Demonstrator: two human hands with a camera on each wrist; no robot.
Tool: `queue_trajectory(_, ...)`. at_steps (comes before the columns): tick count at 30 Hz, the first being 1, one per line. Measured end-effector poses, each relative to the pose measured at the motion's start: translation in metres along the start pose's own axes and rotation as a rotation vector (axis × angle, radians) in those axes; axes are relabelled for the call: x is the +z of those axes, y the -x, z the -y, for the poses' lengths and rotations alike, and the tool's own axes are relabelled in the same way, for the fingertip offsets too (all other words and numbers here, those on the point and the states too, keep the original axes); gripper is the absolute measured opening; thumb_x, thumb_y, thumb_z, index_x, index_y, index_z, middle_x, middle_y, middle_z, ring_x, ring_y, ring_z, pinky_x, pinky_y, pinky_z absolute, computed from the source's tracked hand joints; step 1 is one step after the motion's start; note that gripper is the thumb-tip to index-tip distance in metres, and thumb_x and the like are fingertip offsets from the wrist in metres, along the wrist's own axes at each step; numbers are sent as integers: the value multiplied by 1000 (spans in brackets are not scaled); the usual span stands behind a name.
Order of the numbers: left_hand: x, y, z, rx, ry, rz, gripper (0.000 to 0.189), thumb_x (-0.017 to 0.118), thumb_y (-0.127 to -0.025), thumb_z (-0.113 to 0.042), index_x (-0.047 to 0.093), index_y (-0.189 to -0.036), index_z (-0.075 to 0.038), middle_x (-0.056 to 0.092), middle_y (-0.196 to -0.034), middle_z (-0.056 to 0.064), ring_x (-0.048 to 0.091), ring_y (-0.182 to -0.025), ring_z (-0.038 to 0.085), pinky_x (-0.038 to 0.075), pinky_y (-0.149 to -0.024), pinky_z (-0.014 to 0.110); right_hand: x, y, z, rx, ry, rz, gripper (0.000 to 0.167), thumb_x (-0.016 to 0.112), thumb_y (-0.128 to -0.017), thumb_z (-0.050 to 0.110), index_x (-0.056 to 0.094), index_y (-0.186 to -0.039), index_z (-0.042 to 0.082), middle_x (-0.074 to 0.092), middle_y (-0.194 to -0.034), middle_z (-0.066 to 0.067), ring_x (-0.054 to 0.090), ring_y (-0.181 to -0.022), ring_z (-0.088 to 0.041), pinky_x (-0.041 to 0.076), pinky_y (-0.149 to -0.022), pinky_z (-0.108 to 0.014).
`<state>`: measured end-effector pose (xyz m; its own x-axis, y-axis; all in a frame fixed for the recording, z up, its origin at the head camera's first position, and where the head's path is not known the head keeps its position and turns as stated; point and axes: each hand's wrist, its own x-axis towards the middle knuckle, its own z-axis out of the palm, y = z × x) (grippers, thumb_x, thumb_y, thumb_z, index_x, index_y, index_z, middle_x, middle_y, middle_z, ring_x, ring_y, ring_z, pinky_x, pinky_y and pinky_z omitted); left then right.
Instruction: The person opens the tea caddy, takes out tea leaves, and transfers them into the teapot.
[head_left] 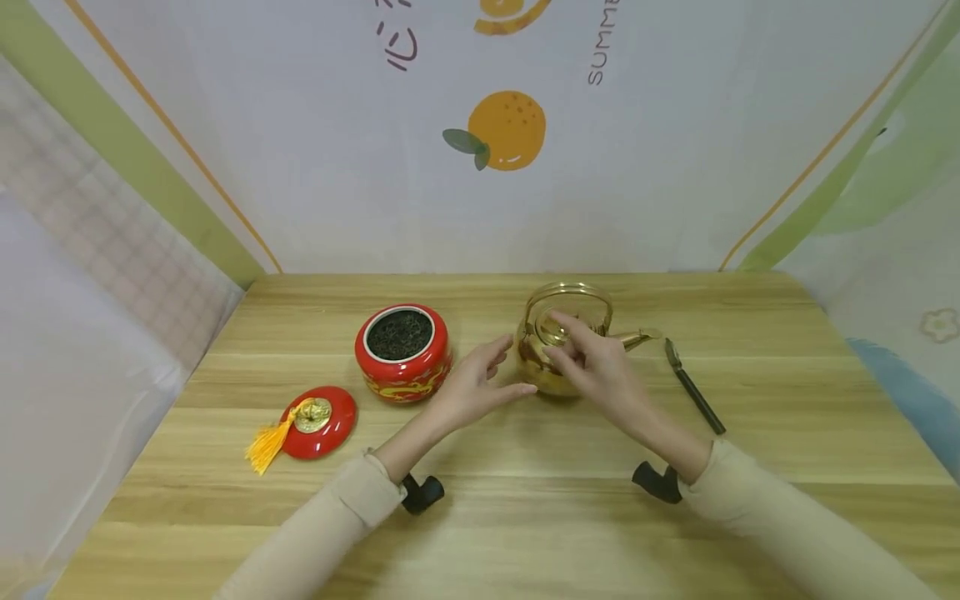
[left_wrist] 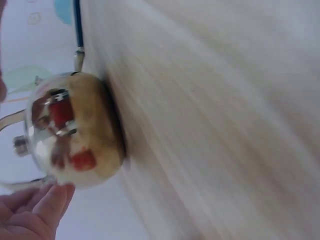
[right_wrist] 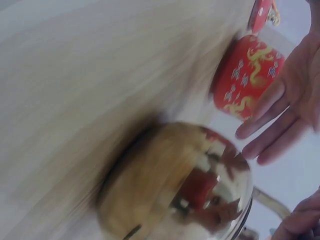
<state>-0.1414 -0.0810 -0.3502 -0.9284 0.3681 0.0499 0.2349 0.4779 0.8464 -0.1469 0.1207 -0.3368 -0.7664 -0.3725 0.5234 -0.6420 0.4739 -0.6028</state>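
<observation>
A shiny gold kettle (head_left: 534, 371) stands upright at the back of the table, its hoop handle raised and spout pointing right. Close to its left side is my left hand (head_left: 474, 390), fingers loosely extended and thumb apart; contact with the metal cannot be made out. My right hand (head_left: 606, 373) hovers in front of the kettle's lid, thumb and fingers spread. The lid's knob (left_wrist: 20, 145) shows uncovered in the left wrist view. Left of the kettle, a red jar (head_left: 401, 390) with gold dragons holds dark, dry tea leaves (head_left: 400, 335).
The jar's red lid (head_left: 339, 423), with a gold medallion and yellow tassel (head_left: 268, 446), lies front left of the jar. A slim dark-handled tool (head_left: 699, 398) with a metal tip lies right of the spout. A printed cloth (head_left: 337, 200) hangs behind the wooden table (head_left: 540, 533).
</observation>
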Motion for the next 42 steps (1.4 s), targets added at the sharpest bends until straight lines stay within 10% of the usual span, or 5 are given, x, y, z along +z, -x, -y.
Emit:
queue_trajectory(13,-58,69,19,-58,89,-99,36,73,-82,-17,65,-114,-3,67,-111,11,66,-99,23,55,-81,25,42,-22,8,36,-171,102,44,66,-87,5,52,-127,-6,61,-71,-4,50,-55,-6,44,-50,-19)
queue_trajectory(23,-108,108,52,-173,-154,-310,35,70,-86,-18,64,-115,-1,66,-113,17,66,-97,26,54,-78,20,76,-38,7,163,-284,190,55,69,-84,8,47,-132,-7,63,-99,-17,64,-92,-26,56,-78,-25)
queue_trajectory(31,-135,116,70,-195,-307,-363,41,71,-84,-17,60,-119,4,64,-113,23,61,-103,38,51,-87,48,91,-49,2,246,-363,229,64,73,-82,9,42,-135,-8,54,-123,-28,55,-114,-37,51,-92,-42)
queue_trajectory(42,-144,126,87,-271,-471,-307,40,75,-80,-20,65,-112,3,66,-108,22,61,-96,38,50,-80,48,115,-62,2,307,-413,305,75,75,-80,12,35,-140,-8,41,-141,-25,40,-131,-35,41,-103,-44)
